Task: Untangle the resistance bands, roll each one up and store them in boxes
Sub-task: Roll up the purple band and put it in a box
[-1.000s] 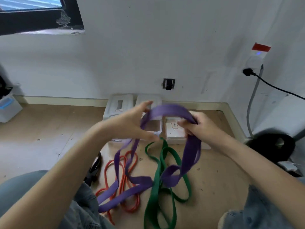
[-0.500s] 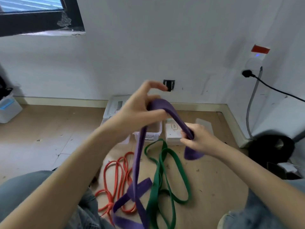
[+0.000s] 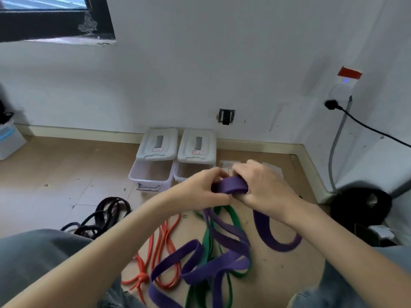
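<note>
A wide purple band is held between both hands above the floor. My left hand pinches its folded end from the left and my right hand grips it from the right. The rest of the purple band hangs in loose loops down to the floor. Under it lie a green band and a thin orange band with a knot. A dark band is piled at the left. Two open white boxes stand by the wall, their lids propped behind them.
My knees in jeans frame the bottom corners. A white box lid or flat box lies behind my hands. A black round object sits in the right corner under a plugged-in cable. A pale container stands at the far left.
Both hands have come down and together; the raised left hand dropped to meet the right. The purple band's end is now folded between them, and its loops have shifted on the floor.
</note>
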The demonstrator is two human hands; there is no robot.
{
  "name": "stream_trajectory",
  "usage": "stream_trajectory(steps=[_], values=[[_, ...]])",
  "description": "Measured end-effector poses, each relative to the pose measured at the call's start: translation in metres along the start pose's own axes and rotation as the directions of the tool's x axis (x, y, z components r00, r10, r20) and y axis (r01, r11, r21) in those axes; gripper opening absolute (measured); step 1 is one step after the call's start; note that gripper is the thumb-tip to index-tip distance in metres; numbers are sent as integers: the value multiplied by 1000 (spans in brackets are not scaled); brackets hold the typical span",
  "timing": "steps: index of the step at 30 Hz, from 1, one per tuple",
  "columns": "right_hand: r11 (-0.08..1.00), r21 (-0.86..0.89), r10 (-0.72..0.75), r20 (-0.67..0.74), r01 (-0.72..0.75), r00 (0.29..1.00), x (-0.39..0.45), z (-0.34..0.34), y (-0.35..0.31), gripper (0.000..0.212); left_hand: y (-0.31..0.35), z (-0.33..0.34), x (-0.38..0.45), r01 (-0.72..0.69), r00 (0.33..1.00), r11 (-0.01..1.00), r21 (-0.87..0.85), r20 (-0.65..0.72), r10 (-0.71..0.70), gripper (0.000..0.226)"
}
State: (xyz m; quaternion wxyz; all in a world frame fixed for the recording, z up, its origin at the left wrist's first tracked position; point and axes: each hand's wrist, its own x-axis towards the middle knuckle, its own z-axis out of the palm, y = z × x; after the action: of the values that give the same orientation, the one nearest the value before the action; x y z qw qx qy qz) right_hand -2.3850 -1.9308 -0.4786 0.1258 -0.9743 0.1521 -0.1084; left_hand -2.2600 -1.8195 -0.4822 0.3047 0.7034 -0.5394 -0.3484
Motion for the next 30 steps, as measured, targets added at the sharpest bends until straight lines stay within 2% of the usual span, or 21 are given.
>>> stream_trajectory(steps=[2,3,5,7,8,10,12,14,18,19,20,21,23,25,26,27,28,30], values=[[999,-26,-20,-32,19,999,-1,1,8,16,8,-10,-2,-78,990,993,93,-110,88,37],[1000,-4,-17,-66,17,998,-1,3,10,19,13,-16,-5,-139,974,988,73,-172,149,35],[997,74,29,-132,-19,991,0,2,18,23,21,-28,-12,-256,933,962,-98,-284,219,39],[986,131,118,-133,-101,984,0,-1,30,26,22,-42,-19,-344,907,894,-286,-346,238,43],[971,176,185,-121,-163,975,0,-1,36,30,20,-48,-21,-362,902,872,-328,-360,239,44],[918,297,288,-39,-264,957,0,1,43,37,13,-54,-19,-350,898,861,-369,-392,197,42],[847,404,304,165,-346,938,1,5,40,42,5,-53,-14,-321,889,843,-432,-444,111,40],[700,556,304,338,-449,891,0,7,37,44,-5,-53,-8,-296,864,830,-474,-503,21,43],[213,708,266,621,-673,738,-4,4,46,37,-23,-61,-2,-295,789,788,-540,-603,-118,45],[140,711,255,647,-689,719,-4,5,46,34,-25,-61,-1,-294,781,788,-541,-611,-128,45],[142,711,266,642,-688,719,-4,7,46,31,-28,-61,1,-291,781,792,-536,-611,-127,44],[190,712,301,613,-676,730,-3,9,45,29,-29,-60,1,-288,782,799,-528,-611,-122,44],[346,683,413,505,-643,758,-3,12,43,24,-32,-59,2,-286,781,806,-519,-613,-118,42],[529,568,483,409,-630,774,-4,15,44,15,-33,-58,4,-290,770,793,-536,-622,-139,38],[584,511,491,397,-631,775,-5,17,44,9,-34,-58,4,-295,760,783,-547,-631,-155,35],[595,492,494,399,-635,772,-5,18,44,8,-35,-59,5,-301,746,774,-557,-644,-173,33],[557,528,510,392,-641,766,-5,19,43,12,-37,-61,6,-305,731,765,-566,-655,-193,32],[343,724,573,343,-598,744,-3,18,44,15,-44,-64,9,-285,716,773,-567,-662,-221,31]])
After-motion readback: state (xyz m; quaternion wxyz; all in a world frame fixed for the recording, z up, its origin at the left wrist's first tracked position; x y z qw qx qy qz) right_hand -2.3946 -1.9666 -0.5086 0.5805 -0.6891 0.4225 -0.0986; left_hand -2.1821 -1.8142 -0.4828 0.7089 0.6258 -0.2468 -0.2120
